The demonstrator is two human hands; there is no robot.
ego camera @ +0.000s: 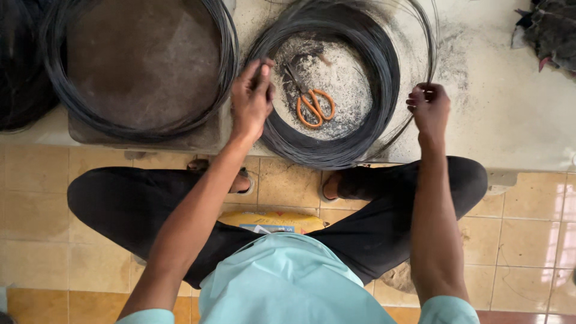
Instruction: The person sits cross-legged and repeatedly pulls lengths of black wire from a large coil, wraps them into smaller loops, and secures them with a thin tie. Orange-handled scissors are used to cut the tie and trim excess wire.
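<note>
While the person sits cross-legged on the tan tiled floor (36,198), a large round coil of thin dark grey wire (366,90) lies flat at the near edge of the pale, dusty low desk (510,108), right in front of the knees. At the coil's left rim the left hand (252,99) has its grip pinched together on the strands, thumb against fingertips. At the right rim the right hand (428,107) is fisted, its grip clamped on a few loose loops of wire that rise away from the bundle and arc over the far side. Inside the ring, on grey powdery residue, rests a pair of scissors with orange handles (312,103), blades pointing away toward the far left, touching neither hand. Just left of this coil, a second, wider coil of dark wire (225,66) circles a brown, rusty-looking flat slab (144,60) that overhangs the desk's front edge; the two coils nearly meet beside the left hand. More dark wire (18,66) fills the far-left corner. A heap of dark cloth (549,30) sits at the far right corner, well apart, and the broad bare stretch of desk between it and the right hand is open. Below the desk edge, between the black-trousered legs (384,234), a yellow package with a blue-and-white label patch (273,222) lies on the tiles, partly hidden by the light teal shirt (288,282).
</note>
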